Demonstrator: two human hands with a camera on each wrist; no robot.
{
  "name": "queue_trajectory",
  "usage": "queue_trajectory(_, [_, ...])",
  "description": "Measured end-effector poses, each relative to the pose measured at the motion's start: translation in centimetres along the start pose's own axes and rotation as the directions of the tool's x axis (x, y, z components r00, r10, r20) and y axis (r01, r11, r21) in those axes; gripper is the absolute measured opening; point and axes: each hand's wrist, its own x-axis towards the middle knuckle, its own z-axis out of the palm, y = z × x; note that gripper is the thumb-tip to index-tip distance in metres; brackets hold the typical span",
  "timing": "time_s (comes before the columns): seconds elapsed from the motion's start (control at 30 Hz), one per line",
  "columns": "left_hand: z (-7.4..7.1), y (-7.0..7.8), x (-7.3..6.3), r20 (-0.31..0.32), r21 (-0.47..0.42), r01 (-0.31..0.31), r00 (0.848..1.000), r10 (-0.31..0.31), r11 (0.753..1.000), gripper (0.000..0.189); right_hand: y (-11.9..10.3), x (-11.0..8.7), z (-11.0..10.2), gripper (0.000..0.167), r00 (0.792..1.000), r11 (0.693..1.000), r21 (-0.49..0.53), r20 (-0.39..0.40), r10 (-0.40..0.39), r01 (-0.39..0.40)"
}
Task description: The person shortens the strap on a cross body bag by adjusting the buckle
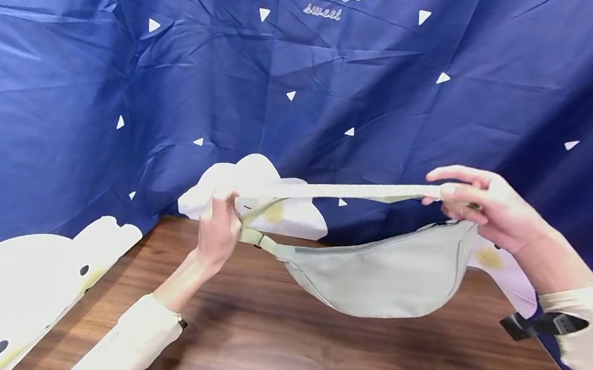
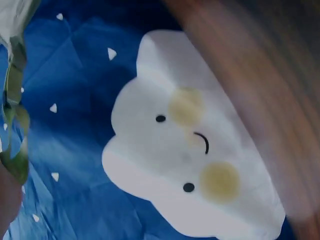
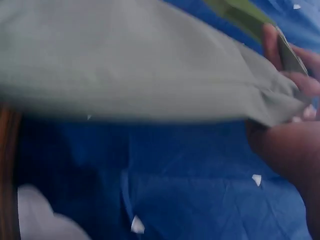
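Observation:
A pale grey-green waist bag (image 1: pixel 379 276) hangs in the air above the table, its zipper along the upper edge. My left hand (image 1: pixel 219 225) grips its light green strap (image 1: pixel 349 191) at the left, beside the strap's buckle end. With thumb and fingers, my right hand (image 1: pixel 493 207) pinches the strap's other end where it meets the bag's upper right corner. Between both hands the strap runs nearly straight, above the bag. In the right wrist view the bag (image 3: pixel 135 65) fills the upper part, with the right hand (image 3: pixel 300 90) at its narrow end.
Below lies a brown wood-grain table (image 1: pixel 281 338). Dark blue cloth (image 1: pixel 337 93) with white triangles and lettering hangs behind and at the sides. White cloud shapes with faces (image 2: pixel 170 140) are printed along its lower edge. A dark band (image 1: pixel 545 325) circles the right sleeve.

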Motion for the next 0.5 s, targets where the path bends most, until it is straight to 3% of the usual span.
queue_trajectory(0.03, [0.0, -0.1, 0.0, -0.014, 0.022, -0.045, 0.999, 0.045, 0.999, 0.021, 0.3, -0.2, -0.3, 0.044, 1.000, 1.000, -0.029, -0.009, 0.005, -0.005])
queue_trajectory(0.1, [0.3, -0.3, -0.2, -0.020, 0.059, -0.180, 0.983, 0.182, 0.982, 0.019, 1.1, -0.6, -1.3, 0.044, 1.000, 1.000, 0.028, -0.012, -0.011, 0.011])
queue_trajectory(0.2, [0.7, -0.4, -0.9, 0.062, 0.038, -0.388, 0.921, 0.385, 0.921, 0.015, 2.5, -1.3, -2.7, 0.043, 0.998, 0.962, 0.265, -0.024, -0.060, 0.065])
queue_trajectory(0.27, [1.0, -0.3, -1.4, 0.151, -0.034, -0.449, 0.881, 0.449, 0.893, 0.015, 3.5, -1.6, -3.4, 0.042, 0.994, 0.904, 0.416, -0.010, -0.105, 0.099])
queue_trajectory(0.33, [1.2, -0.1, -1.8, 0.241, -0.120, -0.435, 0.859, 0.451, 0.892, 0.022, 4.3, -1.8, -3.9, 0.042, 0.992, 0.854, 0.508, -0.001, -0.129, 0.112])
queue_trajectory(0.37, [1.2, 0.0, -2.0, 0.282, -0.148, -0.402, 0.858, 0.428, 0.904, 0.026, 4.7, -1.8, -4.1, 0.043, 0.991, 0.834, 0.541, 0.006, -0.136, 0.111])
queue_trajectory(0.43, [1.1, 0.0, -2.3, 0.346, -0.188, -0.301, 0.871, 0.350, 0.935, 0.038, 5.3, -2.0, -4.3, 0.044, 0.991, 0.812, 0.574, 0.009, -0.134, 0.105])
queue_trajectory(0.5, [0.9, -0.3, -2.2, 0.392, -0.199, -0.148, 0.894, 0.217, 0.969, 0.047, 5.6, -2.1, -4.4, 0.046, 0.993, 0.830, 0.547, -0.023, -0.118, 0.112])
